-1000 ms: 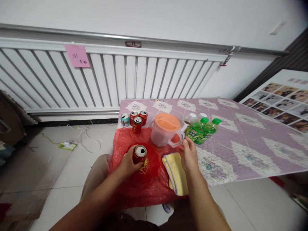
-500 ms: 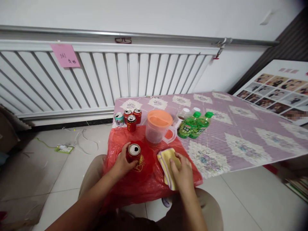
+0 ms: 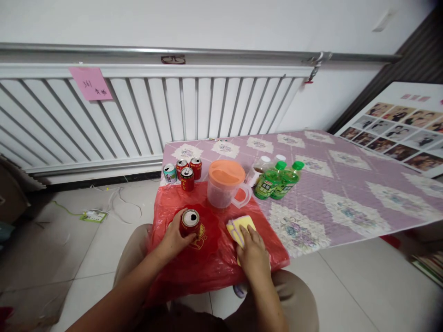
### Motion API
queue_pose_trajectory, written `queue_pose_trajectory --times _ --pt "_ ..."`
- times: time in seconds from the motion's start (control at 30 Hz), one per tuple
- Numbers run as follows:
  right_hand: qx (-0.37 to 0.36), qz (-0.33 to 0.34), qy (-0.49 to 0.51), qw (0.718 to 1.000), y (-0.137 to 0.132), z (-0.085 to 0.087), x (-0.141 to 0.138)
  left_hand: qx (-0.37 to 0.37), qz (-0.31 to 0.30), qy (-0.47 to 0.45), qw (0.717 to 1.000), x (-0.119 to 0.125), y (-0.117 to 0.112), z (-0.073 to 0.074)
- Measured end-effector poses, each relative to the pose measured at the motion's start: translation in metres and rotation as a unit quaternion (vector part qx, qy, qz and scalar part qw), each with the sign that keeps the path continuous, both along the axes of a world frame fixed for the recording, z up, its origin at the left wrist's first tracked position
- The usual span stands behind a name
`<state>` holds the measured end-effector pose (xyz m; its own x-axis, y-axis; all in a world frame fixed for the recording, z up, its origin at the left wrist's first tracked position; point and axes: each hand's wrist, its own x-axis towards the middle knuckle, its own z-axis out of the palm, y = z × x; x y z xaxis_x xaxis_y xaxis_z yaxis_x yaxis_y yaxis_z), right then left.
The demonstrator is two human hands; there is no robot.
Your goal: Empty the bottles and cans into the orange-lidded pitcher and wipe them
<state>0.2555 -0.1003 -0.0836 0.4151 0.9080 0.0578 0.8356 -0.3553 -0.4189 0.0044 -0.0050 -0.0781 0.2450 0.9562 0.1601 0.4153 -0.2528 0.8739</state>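
My left hand [image 3: 177,236] is wrapped round the side of an opened red drink can [image 3: 190,224]. The can stands upright over a dark red scalloped mat [image 3: 209,230] with gold print. To the right, my right hand [image 3: 253,249] lies palm down on a folded yellow cloth [image 3: 238,226] with a purple edge, its fingers stretched out over the top. The hand hides much of the cloth. Beyond both hands stands a clear plastic pitcher [image 3: 218,196] with an orange lid [image 3: 226,173] and a handle facing right.
A red plastic sheet [image 3: 207,279] covers the near table end. Behind on the left are several cans, red ones [image 3: 187,181] and a teal one [image 3: 170,174]. Green bottles [image 3: 267,183] and white-capped bottles [image 3: 256,170] stand right of the pitcher. A radiator [image 3: 200,106] lines the wall.
My right hand has come down and left onto the yellow cloth, covering more of it. My left hand keeps hold of the can. The view has shifted slightly.
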Motion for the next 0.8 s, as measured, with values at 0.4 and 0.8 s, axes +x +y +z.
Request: queue_pose_trajectory --times 0.4,0.8 --pt "0.172 -0.159 0.439 0.867 -0.040 0.054 -0.016 -0.017 0.001 -0.031 0.999 0.002 0.002 0.006" --pt "0.044 0.224 0.004 0.974 0.057 0.113 -0.098 -0.027 -0.016 -0.071 0.997 0.003 0.002 0.003"
